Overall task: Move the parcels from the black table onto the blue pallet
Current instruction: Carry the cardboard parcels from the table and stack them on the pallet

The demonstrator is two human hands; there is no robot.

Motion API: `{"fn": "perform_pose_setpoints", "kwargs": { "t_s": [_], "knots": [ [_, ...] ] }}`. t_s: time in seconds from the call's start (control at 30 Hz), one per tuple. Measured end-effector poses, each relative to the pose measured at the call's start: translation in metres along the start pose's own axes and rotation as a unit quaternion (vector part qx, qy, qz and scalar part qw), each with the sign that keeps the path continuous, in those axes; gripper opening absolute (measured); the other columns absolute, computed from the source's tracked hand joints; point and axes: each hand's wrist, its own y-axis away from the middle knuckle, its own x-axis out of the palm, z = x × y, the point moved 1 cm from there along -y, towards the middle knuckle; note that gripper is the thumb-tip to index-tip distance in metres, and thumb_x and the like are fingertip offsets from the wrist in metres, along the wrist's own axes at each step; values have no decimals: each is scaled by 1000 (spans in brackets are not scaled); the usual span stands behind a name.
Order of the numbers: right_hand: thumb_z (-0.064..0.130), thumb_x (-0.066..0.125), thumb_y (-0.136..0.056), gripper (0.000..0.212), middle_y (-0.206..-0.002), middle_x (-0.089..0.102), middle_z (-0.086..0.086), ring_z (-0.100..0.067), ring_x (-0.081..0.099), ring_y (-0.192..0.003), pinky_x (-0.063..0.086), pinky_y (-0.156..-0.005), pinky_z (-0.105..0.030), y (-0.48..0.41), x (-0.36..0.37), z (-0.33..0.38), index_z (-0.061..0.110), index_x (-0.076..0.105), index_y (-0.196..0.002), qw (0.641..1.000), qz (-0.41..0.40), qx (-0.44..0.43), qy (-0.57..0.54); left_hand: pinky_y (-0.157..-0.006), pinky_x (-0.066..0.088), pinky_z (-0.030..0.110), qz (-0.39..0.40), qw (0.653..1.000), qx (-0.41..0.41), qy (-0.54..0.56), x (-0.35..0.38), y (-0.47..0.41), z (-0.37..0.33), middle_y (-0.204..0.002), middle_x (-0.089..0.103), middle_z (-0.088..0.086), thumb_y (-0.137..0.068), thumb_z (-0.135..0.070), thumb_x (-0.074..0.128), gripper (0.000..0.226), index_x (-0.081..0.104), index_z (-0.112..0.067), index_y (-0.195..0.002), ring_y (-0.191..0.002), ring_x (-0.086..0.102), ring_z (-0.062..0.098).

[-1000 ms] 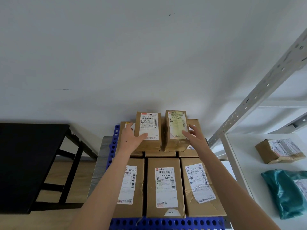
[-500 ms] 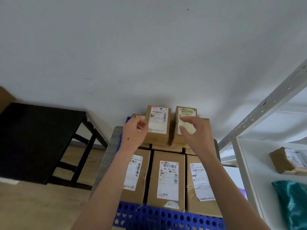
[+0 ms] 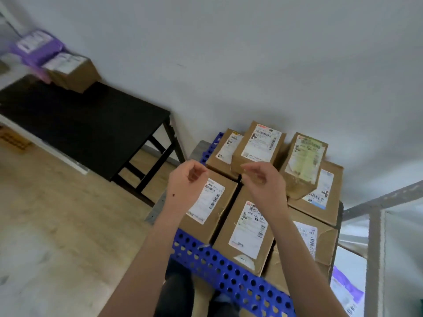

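Head camera: two bare hands hang in the air above a blue pallet [image 3: 229, 273], a plastic deck pierced with rows of round holes. The left hand [image 3: 186, 181] and the right hand [image 3: 263, 179] are both loosely curled and grip nothing, held apart from each other just in front of the stack. The parcels [image 3: 247, 229] on the pallet are rectangular brown cardboard boxes, each bearing a white barcoded label. Three lie side by side along the near edge and more sit behind them. On top of the back row rest a smaller box [image 3: 258, 147] and a yellow-labelled box [image 3: 302, 161], its label wrinkled. The cardboard of the front right parcel is creased and torn. To the left stands the black worktop [image 3: 87, 124], matte and flat on squared legs. At its far end, blurred, are a brown carton [image 3: 73, 72] and a purple mailer [image 3: 36, 46]. A pale wood-grain floor [image 3: 57, 213] lies below, and a grey metal shelf frame [image 3: 375, 225] stands at right.
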Motion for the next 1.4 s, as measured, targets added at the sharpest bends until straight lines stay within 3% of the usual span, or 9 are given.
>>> {"fn": "perform_pose_setpoints", "kwargs": {
  "t_s": [0.1, 0.27, 0.33, 0.47, 0.67, 0.87, 1.13, 1.27, 1.4],
  "knots": [
    [10, 68, -86, 27, -100, 65, 18, 11, 56, -98, 42, -80, -2, 2, 20, 11, 34, 65, -97, 999, 34, -2, 8, -74, 57, 31, -16, 1000, -22, 11, -13, 6, 9, -81, 67, -4, -85, -19, 67, 4, 64, -22, -86, -76, 65, 10],
    [11, 70, -86, 37, -99, 65, 19, 8, 59, -96, 45, -83, -6, 2, 58, 34, 46, 59, -91, 998, 66, -22, 8, -67, 49, 18, -38, 999, -2, -2, -43, -4, 25, -75, 64, -9, -84, -19, 65, 9, 62, -26, -80, -72, 61, 4],
    [10, 69, -86, 35, -99, 65, 19, 8, 60, -96, 46, -85, -9, 1, 76, 43, 44, 61, -93, 997, 69, -27, 8, -65, 46, 14, -33, 999, 6, -22, -59, -10, 38, -77, 63, -10, -85, -17, 65, 12, 60, -26, -80, -72, 59, 3],
    [7, 68, -85, 28, -98, 65, 18, 11, 56, -95, 41, -81, -2, 1, 119, 65, 32, 66, -97, 997, 71, -32, 27, -67, 43, 5, -43, 998, 30, -30, -106, -19, 62, -75, 61, -13, -85, -14, 66, 26, 56, -36, -76, -74, 56, -6],
    [12, 69, -86, 28, -100, 63, 17, 4, 59, -97, 44, -86, -13, 4, 198, 121, 36, 62, -98, 995, 80, -36, 49, -67, 48, 15, -54, 997, 56, 7, -187, -36, 91, -77, 64, -9, -85, -15, 66, 12, 64, -25, -81, -71, 60, 3],
    [16, 68, -87, 25, -100, 61, 19, 12, 54, -94, 40, -74, 0, 5, 274, 169, 36, 62, -101, 993, 94, -43, 55, -68, 45, 8, -53, 994, 99, -3, -269, -41, 119, -79, 63, -10, -86, -13, 66, 8, 64, -21, -86, -76, 59, -1],
    [19, 69, -87, 28, -99, 60, 22, 8, 57, -94, 44, -75, -7, 6, 358, 203, 42, 59, -97, 980, 168, -74, 83, -74, 51, 24, -125, 990, -29, 54, -339, -33, 183, -82, 65, -6, -87, -12, 65, 10, 64, -22, -85, -80, 63, 10],
    [21, 69, -86, 29, -99, 60, 23, 10, 57, -94, 43, -77, -9, -11, 384, 208, 46, 56, -96, 974, 190, -80, 93, -66, 45, 12, -145, 986, -44, 66, -359, -51, 189, -82, 64, -10, -87, -13, 65, 17, 62, -29, -82, -77, 61, 1],
    [22, 69, -86, 33, -98, 60, 23, 12, 55, -93, 41, -74, -6, -41, 406, 212, 51, 54, -91, 973, 194, -85, 93, -66, 45, 15, -163, 983, -52, 65, -377, -81, 195, -80, 64, -9, -87, -13, 65, 18, 62, -30, -80, -76, 60, 1]
  ]
}}
